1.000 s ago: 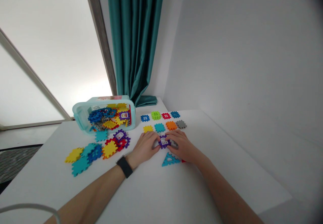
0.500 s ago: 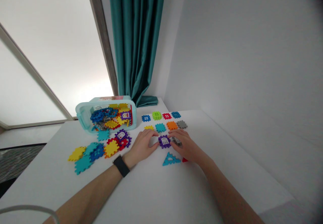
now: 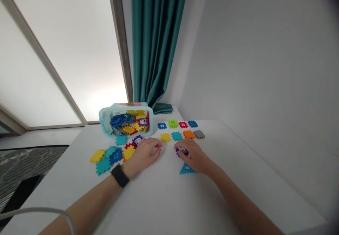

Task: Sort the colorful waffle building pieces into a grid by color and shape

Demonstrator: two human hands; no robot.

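Observation:
My left hand (image 3: 145,152), with a black watch on the wrist, is just above the white table. Its thumb and curled fingers are slightly apart, with nothing visible between them. It partly covers a yellow notched tile (image 3: 128,153) and a purple window tile (image 3: 137,140). My right hand (image 3: 195,156) is closed around another purple tile (image 3: 182,151) with a white window, its fingers and thumb reaching over the left edge. A blue triangle piece (image 3: 186,168) lies in front of that hand, partly covered by it.
A pale blue tub (image 3: 105,127) lies on its side, filled with mixed pieces. Loose yellow (image 3: 97,155) and turquoise tiles (image 3: 103,166) lie in front of it. Two rows of tiles, including an orange one (image 3: 189,134), stand beyond my hands. A wall (image 3: 254,86) borders the right.
My left hand has drawn away from the purple tile to the left. My right hand has shifted left over that tile. The view has turned slightly left.

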